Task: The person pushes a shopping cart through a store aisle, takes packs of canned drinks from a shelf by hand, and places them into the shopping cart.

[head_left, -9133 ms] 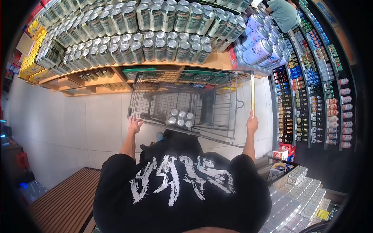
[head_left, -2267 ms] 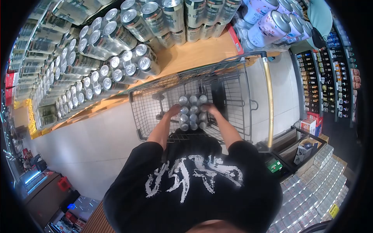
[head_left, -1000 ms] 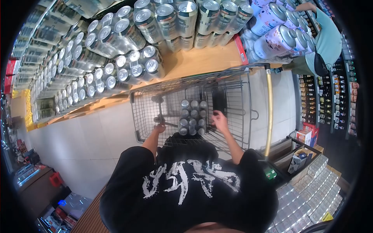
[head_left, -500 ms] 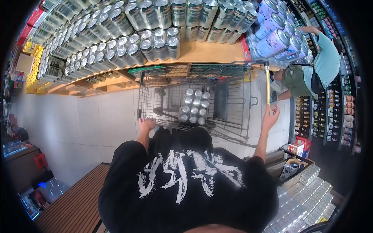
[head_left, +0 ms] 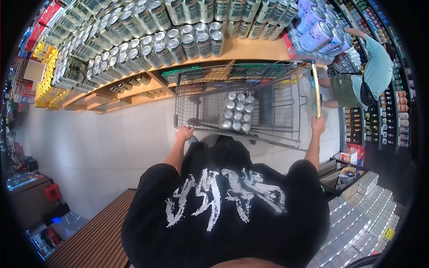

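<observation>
Shopping cart (head_left: 190, 109) lying lengthwise between two hands, beside a pale wooden shelf (head_left: 243, 48).
The smooth-topped shelf borders the cart's far side; the cart's dark wire basket lies just beyond the fingers, its long axis running crosswise—left hand (head_left: 184, 134) nearer the front, right hand (head_left: 318, 126) at the handle. Shiny, round-lidded cans (head_left: 238, 111) stand packed inside. Right fingers wrap the slim, gold-toned handle (head_left: 316, 89); left fingers bend, slightly parted, at the near front rim—grip unclear.
</observation>
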`<action>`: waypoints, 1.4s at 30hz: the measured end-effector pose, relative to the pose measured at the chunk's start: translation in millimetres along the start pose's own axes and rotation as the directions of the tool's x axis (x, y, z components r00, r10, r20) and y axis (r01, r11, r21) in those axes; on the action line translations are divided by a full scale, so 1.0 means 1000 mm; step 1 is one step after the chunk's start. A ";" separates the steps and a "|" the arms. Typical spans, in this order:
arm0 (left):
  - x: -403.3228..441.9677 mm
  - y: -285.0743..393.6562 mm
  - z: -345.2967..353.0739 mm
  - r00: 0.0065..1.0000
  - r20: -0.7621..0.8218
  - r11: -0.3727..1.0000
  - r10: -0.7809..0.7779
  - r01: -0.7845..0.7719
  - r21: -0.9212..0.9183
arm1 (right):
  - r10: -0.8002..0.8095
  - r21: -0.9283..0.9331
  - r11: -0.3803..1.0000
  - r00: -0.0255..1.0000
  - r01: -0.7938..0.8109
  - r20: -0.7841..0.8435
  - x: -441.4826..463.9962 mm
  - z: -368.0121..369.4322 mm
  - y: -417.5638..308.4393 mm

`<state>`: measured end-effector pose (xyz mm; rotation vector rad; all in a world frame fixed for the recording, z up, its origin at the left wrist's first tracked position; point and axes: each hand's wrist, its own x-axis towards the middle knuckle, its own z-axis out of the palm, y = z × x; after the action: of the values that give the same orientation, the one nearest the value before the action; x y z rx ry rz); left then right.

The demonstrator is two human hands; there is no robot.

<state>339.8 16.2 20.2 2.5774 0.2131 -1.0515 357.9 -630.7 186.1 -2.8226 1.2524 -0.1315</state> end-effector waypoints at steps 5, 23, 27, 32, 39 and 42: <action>0.003 -0.026 0.001 0.998 -0.007 0.998 0.058 -0.058 0.029 | 0.054 -0.056 0.997 0.997 -0.057 -0.052 -0.042 0.000 0.002; -0.042 -0.139 0.023 0.983 -0.159 0.991 0.097 -0.110 -0.077 | -0.041 -0.041 0.998 0.989 0.047 0.141 -0.130 -0.019 -0.026; -0.049 -0.164 0.024 0.969 -0.228 0.992 0.092 -0.109 -0.065 | -0.200 0.029 0.980 0.978 0.198 0.065 -0.116 0.014 -0.024; -0.048 -0.184 0.023 0.961 -0.271 0.996 0.049 -0.067 -0.057 | -0.174 0.460 0.888 0.907 -0.023 0.383 -0.105 0.011 -0.054; -0.038 -0.198 -0.004 0.986 -0.166 0.998 -0.034 0.026 -0.051 | -0.283 0.647 0.753 0.827 -0.122 0.486 -0.105 0.001 -0.098; -0.035 -0.196 -0.021 0.992 -0.102 0.996 -0.080 0.074 -0.057 | -0.306 0.670 0.734 0.824 -0.116 0.478 -0.109 -0.005 -0.115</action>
<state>276.4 205.6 7.2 2.5966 0.3647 -0.9244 369.1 -473.1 193.7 -2.0410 0.7018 0.2000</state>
